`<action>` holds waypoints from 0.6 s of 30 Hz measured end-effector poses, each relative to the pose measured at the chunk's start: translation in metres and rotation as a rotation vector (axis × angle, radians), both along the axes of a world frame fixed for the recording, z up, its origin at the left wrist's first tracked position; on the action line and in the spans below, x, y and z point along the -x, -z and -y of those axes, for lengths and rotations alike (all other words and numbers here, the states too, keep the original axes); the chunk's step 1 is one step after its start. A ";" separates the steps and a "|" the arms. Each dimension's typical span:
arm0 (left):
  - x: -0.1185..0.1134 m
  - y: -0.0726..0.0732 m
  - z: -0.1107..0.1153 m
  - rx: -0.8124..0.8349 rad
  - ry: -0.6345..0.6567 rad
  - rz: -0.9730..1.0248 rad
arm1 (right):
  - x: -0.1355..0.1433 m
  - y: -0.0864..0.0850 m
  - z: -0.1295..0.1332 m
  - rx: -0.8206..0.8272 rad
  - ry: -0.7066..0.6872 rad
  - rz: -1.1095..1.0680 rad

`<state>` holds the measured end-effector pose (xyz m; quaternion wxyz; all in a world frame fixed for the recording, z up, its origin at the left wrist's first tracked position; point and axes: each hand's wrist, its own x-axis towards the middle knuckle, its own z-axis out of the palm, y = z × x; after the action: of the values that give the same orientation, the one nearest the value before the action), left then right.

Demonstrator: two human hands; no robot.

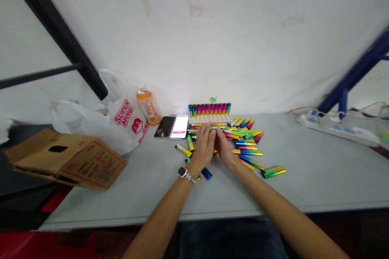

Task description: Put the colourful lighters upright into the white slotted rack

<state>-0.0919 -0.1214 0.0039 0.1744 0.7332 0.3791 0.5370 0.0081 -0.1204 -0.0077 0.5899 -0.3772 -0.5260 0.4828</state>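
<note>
In the centre of the frame, the bare left hand and right hand meet over slim, glossy, multicoloured lighter-like sticks strewn across the flat grey counter. Fingers curl inward, but the hands hide each grip; I cannot tell whether either holds a stick. Because loose sticks crowd both hands, a sideways brush could scatter them, perhaps pushing the green-and-gold metallic stick, right of centre, farther out. A forward bump could topple the upright pink-and-blue metallic row in the white perforated tray beyond the fingers.
</note>
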 end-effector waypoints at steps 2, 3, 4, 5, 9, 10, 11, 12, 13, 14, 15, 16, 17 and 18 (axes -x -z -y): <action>0.001 0.000 0.000 0.000 0.035 -0.030 | 0.004 -0.002 -0.001 0.068 -0.033 -0.139; 0.001 0.001 0.000 0.000 0.053 -0.043 | 0.006 -0.004 -0.001 0.103 -0.033 -0.207; 0.001 0.001 -0.001 0.000 0.068 -0.052 | 0.006 -0.005 -0.001 0.131 -0.025 -0.257; 0.002 0.002 -0.001 0.001 0.081 -0.058 | 0.006 -0.006 0.000 0.153 -0.013 -0.295; 0.004 0.001 -0.004 0.015 0.093 -0.010 | 0.003 -0.010 0.004 0.258 -0.119 -0.310; 0.005 0.000 -0.005 0.020 0.079 0.023 | 0.001 -0.012 0.005 0.291 -0.173 -0.296; 0.006 -0.001 -0.005 0.026 0.056 0.060 | -0.001 -0.013 0.007 0.321 -0.215 -0.288; 0.007 -0.002 -0.005 0.031 0.024 0.097 | -0.002 -0.014 0.008 0.346 -0.236 -0.292; 0.009 -0.003 -0.005 0.036 -0.010 0.130 | -0.004 -0.015 0.008 0.366 -0.235 -0.306; 0.010 -0.004 -0.005 0.039 -0.042 0.159 | -0.006 -0.015 0.008 0.384 -0.223 -0.329; 0.012 -0.005 -0.005 0.042 -0.067 0.184 | -0.008 -0.015 0.008 0.401 -0.213 -0.352; 0.013 -0.006 -0.006 0.044 -0.086 0.205 | -0.009 -0.015 0.008 0.418 -0.210 -0.370; 0.014 -0.006 -0.006 0.044 -0.097 0.223 | -0.010 -0.015 0.007 0.435 -0.213 -0.385; 0.015 -0.007 -0.006 0.043 -0.103 0.235 | -0.010 -0.015 0.006 0.451 -0.213 -0.396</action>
<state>-0.1066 -0.1150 0.0105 0.2054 0.6409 0.4047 0.6191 0.0186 -0.1265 0.0069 0.5286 -0.3399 -0.3170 0.7103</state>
